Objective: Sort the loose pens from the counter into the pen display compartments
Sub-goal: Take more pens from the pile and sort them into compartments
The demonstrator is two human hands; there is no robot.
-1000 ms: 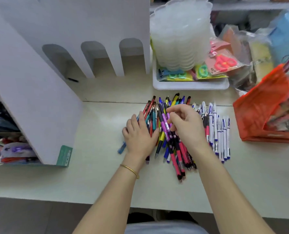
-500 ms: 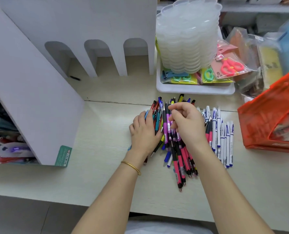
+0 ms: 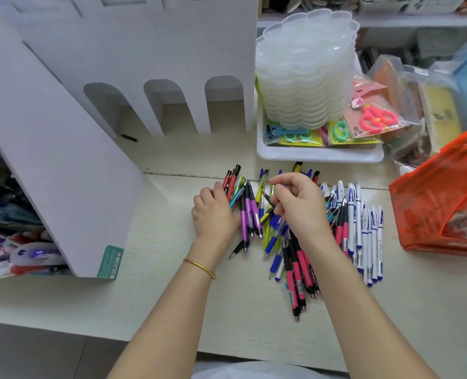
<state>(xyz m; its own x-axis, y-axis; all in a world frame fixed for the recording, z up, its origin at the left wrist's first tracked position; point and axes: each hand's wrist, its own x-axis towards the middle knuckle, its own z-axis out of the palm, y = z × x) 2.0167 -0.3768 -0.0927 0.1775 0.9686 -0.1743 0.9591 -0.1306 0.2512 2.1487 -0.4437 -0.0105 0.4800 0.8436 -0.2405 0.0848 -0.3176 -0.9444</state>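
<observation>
A pile of loose pens in pink, purple, blue and yellow lies on the pale counter. A row of white-and-blue pens lies at the pile's right side. My left hand rests on the pile's left edge, its fingers curled over a few red and teal pens. Next to it lie two purple pens. My right hand hovers over the middle of the pile and pinches a dark-tipped pen. The white pen display with three arched compartments stands behind the pile.
A tall white display side panel stands at the left, with packaged goods behind it. Behind the pens, a white tray holds scissor packs and a stack of clear plastic dishes. An orange pouch sits at the right.
My left hand's fingers have curled over the pens at the left edge. My right hand has shifted slightly right and lifted a dark-tipped pen from the pile. The purple pens now lie uncovered.
</observation>
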